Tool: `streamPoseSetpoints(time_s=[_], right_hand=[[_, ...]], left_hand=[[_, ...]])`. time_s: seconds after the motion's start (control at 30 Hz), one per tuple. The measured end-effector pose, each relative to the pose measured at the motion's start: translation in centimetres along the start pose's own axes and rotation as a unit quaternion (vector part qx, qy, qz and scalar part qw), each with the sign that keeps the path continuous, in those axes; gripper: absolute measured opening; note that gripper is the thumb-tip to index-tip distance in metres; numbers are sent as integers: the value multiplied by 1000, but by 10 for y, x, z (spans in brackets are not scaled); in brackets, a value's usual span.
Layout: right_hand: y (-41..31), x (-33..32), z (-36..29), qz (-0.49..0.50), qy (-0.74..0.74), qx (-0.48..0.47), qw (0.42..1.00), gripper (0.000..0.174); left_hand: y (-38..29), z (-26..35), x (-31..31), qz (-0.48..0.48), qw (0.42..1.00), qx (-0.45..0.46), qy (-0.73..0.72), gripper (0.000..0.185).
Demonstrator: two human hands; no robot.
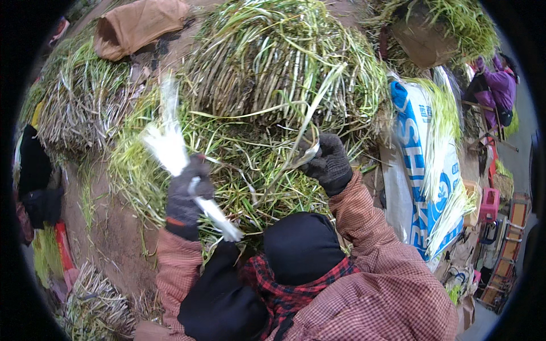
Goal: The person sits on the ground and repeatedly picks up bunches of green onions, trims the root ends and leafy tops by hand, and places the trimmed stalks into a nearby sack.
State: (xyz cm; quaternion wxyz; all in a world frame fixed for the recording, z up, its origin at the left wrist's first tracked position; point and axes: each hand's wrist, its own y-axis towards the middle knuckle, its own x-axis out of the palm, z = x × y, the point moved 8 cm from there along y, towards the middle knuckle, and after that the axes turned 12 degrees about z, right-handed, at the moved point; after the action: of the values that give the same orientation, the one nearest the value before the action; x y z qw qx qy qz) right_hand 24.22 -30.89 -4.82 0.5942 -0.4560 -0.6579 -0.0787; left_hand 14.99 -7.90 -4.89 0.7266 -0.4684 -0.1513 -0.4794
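Note:
My left hand [190,192], in a dark knitted glove, is closed around a bundle of white stalks [166,147], blurred by motion. The stalks jut out above and below the fist. My right hand [326,160], also gloved, pinches a long green-and-white stalk [313,106] with a peeling pale sheath. Beneath both hands lies a heap of loose green leaves and stripped bits [239,170]. Beyond it rises a large pile of unpeeled leafy stalks [264,72] with soiled stems.
On the right, peeled pale stalks [445,187] lie on a blue and white printed sack [409,170]. A brown sack [136,27] sits at the upper left, above another stalk pile [81,106]. At the far right are a pink plastic stool [489,204] and a person in purple [497,89].

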Motion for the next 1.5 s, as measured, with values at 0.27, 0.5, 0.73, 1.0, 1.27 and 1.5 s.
streamPoseSetpoints(time_s=[0.27,0.5,0.73,1.0,1.27,1.5], right_hand=[[29,94,78,-135,-289,27,947,22],[29,90,82,-77,-96,133,983,17],[20,11,30,66,68,79,992,10],[-21,-39,-60,123,106,-120,979,13],[-52,-89,-98,178,23,-151,972,14],[-35,-52,-8,-40,-929,-69,361,27]], left_hand=[[15,-45,-17,38,983,-51,174,21],[0,-36,5,31,995,-14,91,19],[-8,13,6,112,988,89,-56,17],[-40,83,-29,150,953,195,-175,22],[-59,109,-48,168,934,194,-250,21],[-48,77,-17,-7,968,209,-138,19]])
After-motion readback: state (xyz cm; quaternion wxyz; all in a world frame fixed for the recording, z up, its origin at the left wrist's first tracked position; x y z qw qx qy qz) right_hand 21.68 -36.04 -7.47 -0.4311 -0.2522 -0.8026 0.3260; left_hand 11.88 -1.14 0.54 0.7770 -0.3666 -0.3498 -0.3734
